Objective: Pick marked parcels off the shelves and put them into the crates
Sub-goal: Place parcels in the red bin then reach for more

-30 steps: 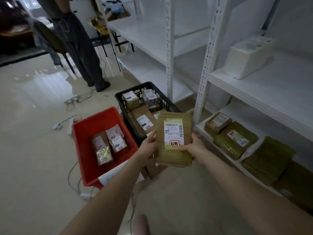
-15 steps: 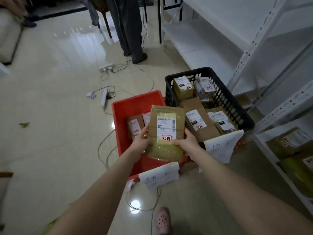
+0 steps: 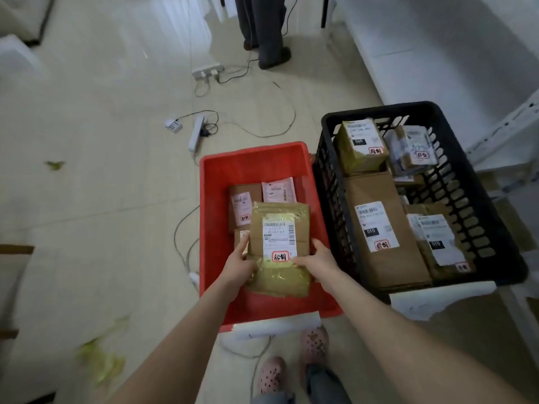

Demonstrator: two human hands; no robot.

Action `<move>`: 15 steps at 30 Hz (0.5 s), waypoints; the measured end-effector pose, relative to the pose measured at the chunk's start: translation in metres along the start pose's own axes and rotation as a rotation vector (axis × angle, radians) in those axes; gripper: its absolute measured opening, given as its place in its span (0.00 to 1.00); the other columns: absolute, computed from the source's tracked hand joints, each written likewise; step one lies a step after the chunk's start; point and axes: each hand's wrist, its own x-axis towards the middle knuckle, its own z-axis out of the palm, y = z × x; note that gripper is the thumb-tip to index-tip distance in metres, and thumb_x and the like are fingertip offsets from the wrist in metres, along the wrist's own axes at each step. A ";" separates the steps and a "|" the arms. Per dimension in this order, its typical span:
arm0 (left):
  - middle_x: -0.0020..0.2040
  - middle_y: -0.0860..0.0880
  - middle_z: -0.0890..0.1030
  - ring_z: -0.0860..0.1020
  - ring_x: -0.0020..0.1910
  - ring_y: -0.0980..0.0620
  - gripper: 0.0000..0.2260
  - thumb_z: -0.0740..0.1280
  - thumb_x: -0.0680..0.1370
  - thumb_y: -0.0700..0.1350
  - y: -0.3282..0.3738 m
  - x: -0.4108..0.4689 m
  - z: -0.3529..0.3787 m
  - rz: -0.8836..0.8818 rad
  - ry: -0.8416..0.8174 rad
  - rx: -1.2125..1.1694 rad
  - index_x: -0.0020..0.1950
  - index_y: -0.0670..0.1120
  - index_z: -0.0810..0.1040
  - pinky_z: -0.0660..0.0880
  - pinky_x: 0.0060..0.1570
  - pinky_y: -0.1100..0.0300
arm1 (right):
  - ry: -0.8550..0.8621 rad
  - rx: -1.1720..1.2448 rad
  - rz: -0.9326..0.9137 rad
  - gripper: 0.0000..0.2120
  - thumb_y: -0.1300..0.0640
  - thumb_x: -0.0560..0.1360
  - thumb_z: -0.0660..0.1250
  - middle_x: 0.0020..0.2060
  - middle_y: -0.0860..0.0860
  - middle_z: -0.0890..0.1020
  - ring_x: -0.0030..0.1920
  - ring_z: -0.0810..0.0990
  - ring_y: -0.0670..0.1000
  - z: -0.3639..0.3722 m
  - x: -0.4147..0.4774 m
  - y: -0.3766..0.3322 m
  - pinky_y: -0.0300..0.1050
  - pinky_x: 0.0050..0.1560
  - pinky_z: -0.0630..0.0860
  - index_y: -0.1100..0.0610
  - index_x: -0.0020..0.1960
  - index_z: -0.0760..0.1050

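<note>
The parcel [image 3: 278,237], a flat brown packet under shiny wrap, now sits over the inside of the red crate [image 3: 253,153], its lower edge near the crate's front wall. A second ago it was held up in front of the shelf post, and half a second ago it hung over the crate's right front part. It looks lower against the crate floor now, though whether it touches the floor cannot be told.

The grip has not changed. The left hand [image 3: 237,269] grasps the parcel's lower left edge, fingers curled behind and thumb on the front. The right hand [image 3: 316,262] grasps the lower right edge, its thumb lying just beside the red mark [image 3: 280,256] at the foot of the white label.

The parcel now covers part of the smaller parcels in the red crate: a brown one [image 3: 243,202] and a pink one [image 3: 278,190] show above its top edge.

The view has tipped further down and left. The shelf with green packets has gone from sight, and only a white lower shelf [image 3: 437,53] shows behind the black crate [image 3: 379,109]. That crate stands just right of the red one, holding a large brown box [image 3: 379,228] and several smaller parcels. The person's pink clogs [image 3: 313,342] have come fully into view below the red crate's paper sign [image 3: 277,326].
</note>
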 end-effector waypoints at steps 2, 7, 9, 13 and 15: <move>0.51 0.51 0.80 0.78 0.46 0.50 0.36 0.61 0.75 0.28 -0.005 0.014 0.004 -0.024 0.006 -0.009 0.76 0.58 0.58 0.77 0.43 0.57 | -0.002 -0.017 0.017 0.37 0.64 0.70 0.74 0.62 0.53 0.78 0.57 0.79 0.54 0.002 0.019 0.002 0.53 0.57 0.77 0.52 0.74 0.63; 0.52 0.50 0.81 0.79 0.46 0.48 0.38 0.61 0.74 0.29 -0.008 0.064 -0.007 -0.049 0.001 0.073 0.76 0.59 0.58 0.79 0.40 0.56 | 0.041 -0.049 -0.001 0.31 0.64 0.71 0.71 0.61 0.51 0.79 0.57 0.77 0.53 0.022 0.057 0.003 0.49 0.59 0.75 0.52 0.71 0.66; 0.57 0.48 0.81 0.80 0.51 0.46 0.39 0.62 0.70 0.32 -0.005 0.092 -0.014 -0.024 0.017 0.180 0.76 0.60 0.58 0.78 0.53 0.48 | 0.052 -0.013 -0.016 0.32 0.63 0.72 0.71 0.61 0.50 0.79 0.57 0.77 0.51 0.035 0.074 0.005 0.48 0.59 0.75 0.51 0.72 0.65; 0.69 0.47 0.74 0.75 0.63 0.43 0.36 0.59 0.72 0.35 -0.005 0.148 -0.017 0.031 0.073 0.426 0.77 0.57 0.57 0.72 0.63 0.50 | 0.070 0.008 -0.043 0.32 0.63 0.70 0.73 0.60 0.50 0.79 0.56 0.78 0.50 0.061 0.117 0.016 0.46 0.58 0.75 0.50 0.71 0.66; 0.69 0.45 0.73 0.74 0.64 0.42 0.33 0.59 0.75 0.36 -0.009 0.168 -0.015 0.041 0.114 0.520 0.77 0.56 0.57 0.71 0.62 0.52 | 0.063 -0.066 -0.023 0.31 0.64 0.70 0.73 0.59 0.50 0.80 0.53 0.78 0.49 0.071 0.134 0.022 0.41 0.54 0.74 0.52 0.69 0.67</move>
